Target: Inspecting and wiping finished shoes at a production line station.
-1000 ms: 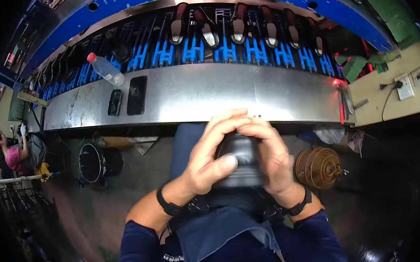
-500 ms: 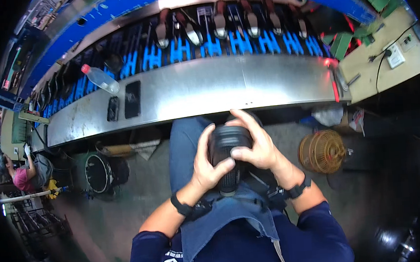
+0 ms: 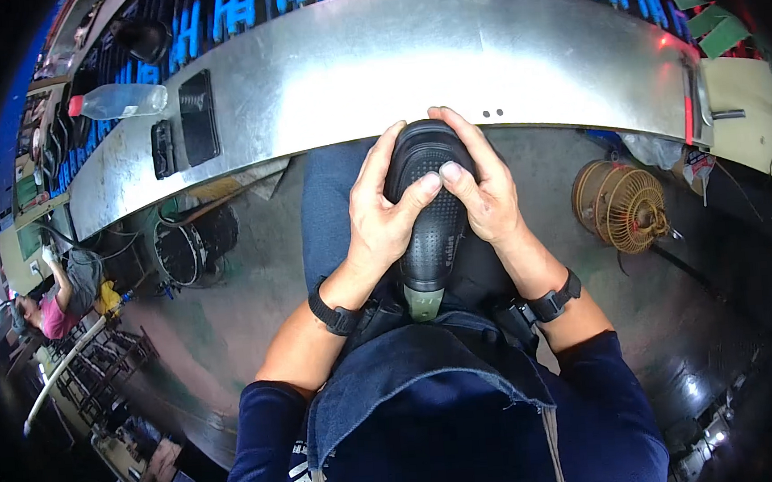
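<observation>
A black shoe [image 3: 435, 229] is held sole up over my lap, its toe toward the metal bench. The sole has a dotted tread, and a pale green block [image 3: 424, 304] sticks out at the heel end. My left hand [image 3: 375, 210] is wrapped round the left side of the front half. Around the opposite side closes my right hand [image 3: 491, 200]. Both thumbs press on the tread near its middle, almost touching each other. The fingertips curl around the toe, and the shoe's underside is hidden.
Beyond my hands runs a metal bench [image 3: 303, 77] with a plastic bottle [image 3: 130, 100], a black phone [image 3: 199, 118] and a small black object [image 3: 163, 149]. Blue forked holders [image 3: 235, 8] line its far side. A round wire-caged fan [image 3: 625, 206] stands right; a person [image 3: 58, 309] works far left.
The view has tipped downward, so the bench sits higher in it. The shoe has turned so that its sole faces up plainly; both hands still hold it.
</observation>
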### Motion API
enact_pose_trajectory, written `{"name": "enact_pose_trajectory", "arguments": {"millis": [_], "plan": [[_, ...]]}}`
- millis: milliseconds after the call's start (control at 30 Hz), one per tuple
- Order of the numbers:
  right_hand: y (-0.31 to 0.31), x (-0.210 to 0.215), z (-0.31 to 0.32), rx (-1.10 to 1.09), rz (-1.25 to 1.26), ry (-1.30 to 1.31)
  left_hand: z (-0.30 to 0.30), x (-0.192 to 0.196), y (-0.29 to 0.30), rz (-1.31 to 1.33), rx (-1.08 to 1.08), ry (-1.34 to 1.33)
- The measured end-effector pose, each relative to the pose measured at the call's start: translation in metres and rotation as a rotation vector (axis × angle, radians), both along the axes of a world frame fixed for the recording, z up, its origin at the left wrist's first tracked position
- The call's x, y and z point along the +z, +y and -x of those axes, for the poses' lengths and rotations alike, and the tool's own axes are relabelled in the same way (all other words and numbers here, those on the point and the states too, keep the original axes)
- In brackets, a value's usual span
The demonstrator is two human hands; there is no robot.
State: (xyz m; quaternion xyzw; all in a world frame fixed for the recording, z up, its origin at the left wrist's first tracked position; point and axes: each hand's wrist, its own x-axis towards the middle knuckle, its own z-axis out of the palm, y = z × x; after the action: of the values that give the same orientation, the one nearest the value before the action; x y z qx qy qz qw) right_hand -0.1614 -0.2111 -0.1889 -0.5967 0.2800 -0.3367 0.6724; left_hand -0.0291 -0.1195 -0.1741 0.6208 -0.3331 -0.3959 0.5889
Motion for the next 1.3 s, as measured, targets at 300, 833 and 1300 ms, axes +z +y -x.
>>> {"name": "enact_pose_trajectory", "arguments": {"millis": [300,833,1300], "plan": [[0.014,-0.002,-0.010,-0.181,0.279,0.163,0.002,-0.005,0.002,-0.005,0.070,-0.037],[0.085,0.093,0.144,-0.262,0.474,0.166,-0.007,0.059,0.100,-0.566,-0.474,0.055],[-0.204,0.023,-0.238,0.107,-0.043,0.413,-0.226,0.029,-0.094,0.085,0.341,0.384]]}}
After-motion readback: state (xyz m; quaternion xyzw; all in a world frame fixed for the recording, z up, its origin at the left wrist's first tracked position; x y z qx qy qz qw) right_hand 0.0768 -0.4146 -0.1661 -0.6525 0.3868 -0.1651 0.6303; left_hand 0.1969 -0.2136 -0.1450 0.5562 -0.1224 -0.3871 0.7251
